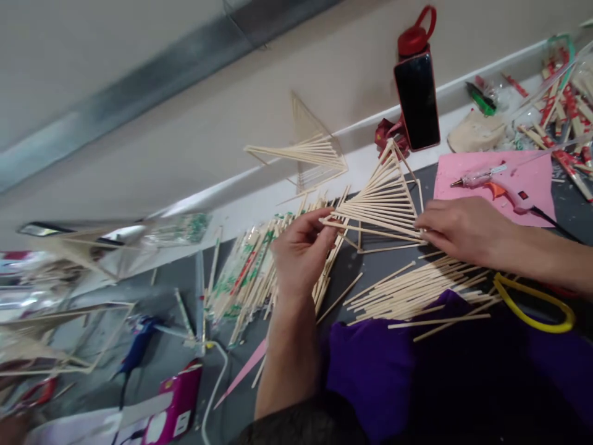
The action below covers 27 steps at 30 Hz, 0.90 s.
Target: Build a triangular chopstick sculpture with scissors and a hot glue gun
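Between my two hands is a wooden stick frame (380, 207), with many thin sticks fanned across it in a twisted surface. My left hand (306, 247) pinches its left corner between thumb and fingers. At the right corner, my right hand (447, 227) has its fingers closed on the frame's edge; the fingertips are partly hidden. Loose wooden sticks (407, 287) lie in a pile just below the frame, some over purple cloth (370, 358). A white glue gun (503, 188) with an orange trigger rests on pink paper (449, 167) behind my right hand.
A similar stick frame (319, 154) leans by the wall. A phone (417, 102) stands against a red-capped bottle (414, 38). Packed chopsticks (250, 266) lie left of my left hand. Yellow scissors handles (532, 306) sit lower right. A blue glue gun (139, 343) is at left.
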Available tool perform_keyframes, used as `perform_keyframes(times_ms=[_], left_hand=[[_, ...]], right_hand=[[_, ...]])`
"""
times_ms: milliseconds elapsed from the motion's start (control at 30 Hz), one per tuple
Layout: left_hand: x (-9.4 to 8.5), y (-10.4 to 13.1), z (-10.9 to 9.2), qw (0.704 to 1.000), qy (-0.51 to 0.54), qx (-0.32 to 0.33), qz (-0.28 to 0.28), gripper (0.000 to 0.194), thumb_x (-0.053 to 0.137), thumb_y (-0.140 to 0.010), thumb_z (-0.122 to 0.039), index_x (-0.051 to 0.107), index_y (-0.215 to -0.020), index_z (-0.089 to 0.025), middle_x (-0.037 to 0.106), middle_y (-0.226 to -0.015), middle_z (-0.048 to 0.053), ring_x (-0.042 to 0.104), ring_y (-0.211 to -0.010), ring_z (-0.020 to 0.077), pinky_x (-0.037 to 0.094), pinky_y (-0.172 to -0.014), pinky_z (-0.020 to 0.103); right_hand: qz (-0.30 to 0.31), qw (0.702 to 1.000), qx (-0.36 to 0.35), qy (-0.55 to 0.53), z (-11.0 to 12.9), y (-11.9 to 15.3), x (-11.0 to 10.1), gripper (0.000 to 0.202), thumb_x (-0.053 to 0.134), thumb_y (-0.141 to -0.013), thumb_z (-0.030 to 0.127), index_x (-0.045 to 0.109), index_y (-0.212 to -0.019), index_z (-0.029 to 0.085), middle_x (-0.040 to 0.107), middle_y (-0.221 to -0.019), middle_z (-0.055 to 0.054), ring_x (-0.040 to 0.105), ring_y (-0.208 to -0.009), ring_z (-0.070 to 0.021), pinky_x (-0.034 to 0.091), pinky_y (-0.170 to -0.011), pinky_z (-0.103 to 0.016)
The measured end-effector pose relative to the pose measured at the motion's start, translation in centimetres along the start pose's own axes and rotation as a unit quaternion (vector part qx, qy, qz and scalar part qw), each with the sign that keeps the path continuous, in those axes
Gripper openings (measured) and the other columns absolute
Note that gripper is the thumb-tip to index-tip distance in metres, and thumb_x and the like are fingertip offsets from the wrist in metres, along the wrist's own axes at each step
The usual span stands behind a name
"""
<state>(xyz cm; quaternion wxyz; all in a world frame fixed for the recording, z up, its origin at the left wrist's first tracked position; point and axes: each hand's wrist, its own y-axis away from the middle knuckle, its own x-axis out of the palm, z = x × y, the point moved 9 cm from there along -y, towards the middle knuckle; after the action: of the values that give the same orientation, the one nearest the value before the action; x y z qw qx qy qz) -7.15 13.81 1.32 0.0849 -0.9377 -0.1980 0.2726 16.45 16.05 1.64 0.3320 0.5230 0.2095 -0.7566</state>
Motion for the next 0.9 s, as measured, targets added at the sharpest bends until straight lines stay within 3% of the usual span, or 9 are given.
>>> perform_keyframes(times_ms=[133, 267, 600, 900], left_hand=[[0.4, -0.2, 0.5, 1.000, 0.002, -0.007, 0.026, 0.033, 0.071, -0.075, -0.037, 0.075, -0.102, -0.018, 0.069, -0.067, 0.000, 0.061, -0.057, 0.0115, 0.048, -0.051, 0.021], [0.6, -0.3, 0.3, 0.999, -0.001, 0.017, 0.039, 0.035, 0.069, -0.076, -0.040, 0.075, -0.103, -0.017, 0.069, -0.070, 0.001, 0.063, -0.061, 0.0130, 0.049, -0.054, 0.023], [1.0, -0.4, -0.4, 0.996, -0.011, 0.061, 0.058, 0.030, 0.066, -0.078, -0.032, 0.074, -0.104, -0.019, 0.071, -0.076, 0.001, 0.063, -0.068, 0.0135, 0.048, -0.061, 0.023], [1.2, -0.6, -0.2, 0.996, 0.022, 0.066, 0.063, 0.031, 0.068, -0.076, -0.033, 0.074, -0.103, -0.018, 0.071, -0.074, 0.003, 0.065, -0.068, 0.0147, 0.049, -0.058, 0.023]], right_hand=[[-0.047, 0.999, -0.013, -0.008, 2.4, -4.2, -0.5, 0.020, 0.050, -0.094, 0.021, 0.069, -0.093, 0.015, 0.071, -0.098, -0.009, 0.063, -0.090, -0.0195, 0.038, -0.067, -0.029], [-0.099, 0.995, -0.007, -0.010, 3.7, -6.5, -0.3, 0.019, 0.052, -0.095, 0.026, 0.067, -0.101, 0.017, 0.071, -0.105, -0.007, 0.063, -0.093, -0.0192, 0.038, -0.069, -0.029], [-0.096, 0.994, -0.009, 0.055, 5.6, -8.8, -0.7, 0.024, 0.052, -0.097, 0.036, 0.068, -0.100, 0.019, 0.072, -0.103, -0.006, 0.066, -0.090, -0.0189, 0.037, -0.065, -0.029], [-0.083, 0.995, -0.004, 0.059, 6.3, -9.3, -1.3, 0.029, 0.049, -0.094, 0.027, 0.074, -0.099, 0.015, 0.075, -0.100, -0.013, 0.067, -0.091, -0.0232, 0.039, -0.065, -0.030]])
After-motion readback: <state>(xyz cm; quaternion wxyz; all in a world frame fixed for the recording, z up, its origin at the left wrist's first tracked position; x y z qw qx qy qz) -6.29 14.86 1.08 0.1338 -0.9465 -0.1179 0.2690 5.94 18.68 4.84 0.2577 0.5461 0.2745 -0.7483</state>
